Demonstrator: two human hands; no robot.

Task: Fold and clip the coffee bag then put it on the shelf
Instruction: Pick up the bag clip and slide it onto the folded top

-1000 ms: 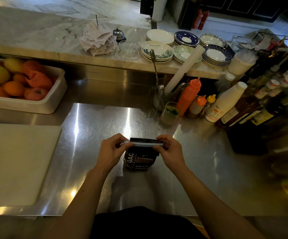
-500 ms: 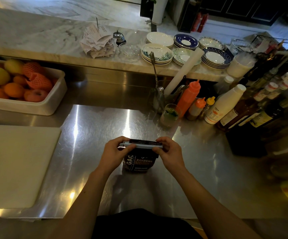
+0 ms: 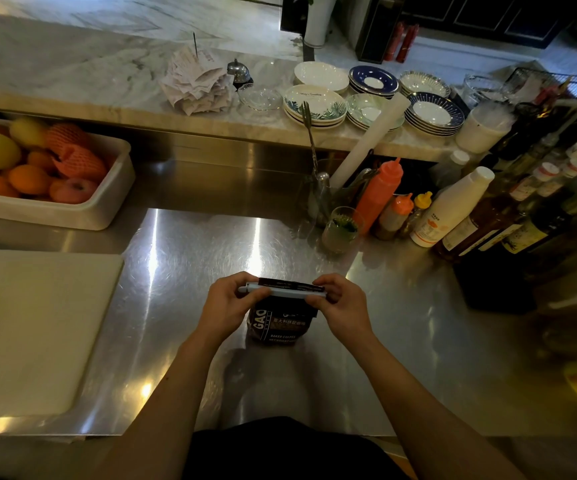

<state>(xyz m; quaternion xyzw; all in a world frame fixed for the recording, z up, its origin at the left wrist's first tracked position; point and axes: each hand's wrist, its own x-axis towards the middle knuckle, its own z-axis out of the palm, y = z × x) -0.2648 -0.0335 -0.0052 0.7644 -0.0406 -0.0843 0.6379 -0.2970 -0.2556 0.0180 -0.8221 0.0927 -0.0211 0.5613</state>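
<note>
Coffee bag [image 3: 282,323], one, dark and printed, is stood at frame centre on the steel bench [image 3: 190,258], bare around it; one pale clip [image 3: 282,292] is grasped by left hand [image 3: 226,306] and right hand [image 3: 344,306].

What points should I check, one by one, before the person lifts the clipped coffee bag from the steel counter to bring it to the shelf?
1. Coffee bag stands upright on the steel counter: ok.
2. Bag top folded over: ok.
3. White clip lies across the whole fold: ok.
4. Clip snapped fully shut: cannot tell, the ends are under the fingers.
5. Left hand and right hand each grip one clip end: ok.
6. Shelf and the way to it: cannot tell, out of view.
</note>
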